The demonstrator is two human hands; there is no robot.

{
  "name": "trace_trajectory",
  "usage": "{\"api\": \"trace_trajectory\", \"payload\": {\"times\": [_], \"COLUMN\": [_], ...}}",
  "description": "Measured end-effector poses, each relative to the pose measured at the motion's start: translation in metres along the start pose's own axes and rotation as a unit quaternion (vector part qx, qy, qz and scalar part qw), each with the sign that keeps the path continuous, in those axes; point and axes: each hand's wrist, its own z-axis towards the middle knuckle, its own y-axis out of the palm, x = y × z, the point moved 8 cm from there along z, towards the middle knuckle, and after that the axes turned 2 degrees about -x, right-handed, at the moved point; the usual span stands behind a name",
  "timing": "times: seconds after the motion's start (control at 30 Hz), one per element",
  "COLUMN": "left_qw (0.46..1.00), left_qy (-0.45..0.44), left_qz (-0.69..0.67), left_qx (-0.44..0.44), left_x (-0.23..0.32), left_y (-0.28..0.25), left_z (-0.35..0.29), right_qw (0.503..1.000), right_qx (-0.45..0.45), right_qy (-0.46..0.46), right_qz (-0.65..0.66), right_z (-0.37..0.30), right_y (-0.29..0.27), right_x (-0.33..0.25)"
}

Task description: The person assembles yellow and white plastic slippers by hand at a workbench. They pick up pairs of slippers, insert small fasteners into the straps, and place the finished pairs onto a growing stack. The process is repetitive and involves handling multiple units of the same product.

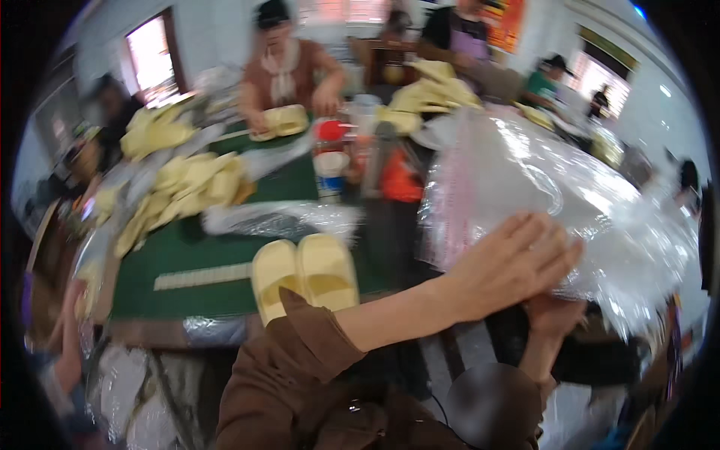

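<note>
A large stack of clear plastic bags [600, 232] spreads across the right side. My left hand [517, 259] reaches over to it from the left in a brown sleeve, fingers bent and closed on the plastic near its front edge. Just below, my right hand [555, 313] grips the same edge from underneath; part of it is hidden by the left hand and the plastic. A pair of pale yellow slippers [324, 274] stands side by side on the green table mat [187, 259], behind my left forearm.
A pale strip of small pieces [202, 277] lies left of the slippers. Behind are a wrinkled clear bag [281, 219], a heap of yellow slippers [187, 187], a red-lidded jar [330, 133] and an orange item [401, 178]. A co-worker [289, 71] across the table handles slippers.
</note>
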Motion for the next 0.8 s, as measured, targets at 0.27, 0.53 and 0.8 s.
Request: {"api": "trace_trajectory", "payload": {"times": [0.27,0.53,0.8], "left_qw": [0.968,0.752,0.602], "left_qy": [-0.108,-0.138,-0.419], "left_qz": [0.225,0.645,0.652], "left_qx": [0.012,-0.007,-0.190], "left_x": [-0.032,-0.062,-0.153], "left_y": [-0.222,-0.395,-0.476], "left_z": [-0.098,-0.146,-0.411], "right_qw": [0.920,0.765,0.762], "right_qx": [-0.296,-0.578,-0.371], "right_qy": [0.250,0.272,0.522], "right_qz": [-0.066,0.079,-0.098], "right_z": [-0.052,-0.074,-0.135], "right_y": [0.174,0.458,0.373], "right_x": [0.174,0.352,0.471]}}
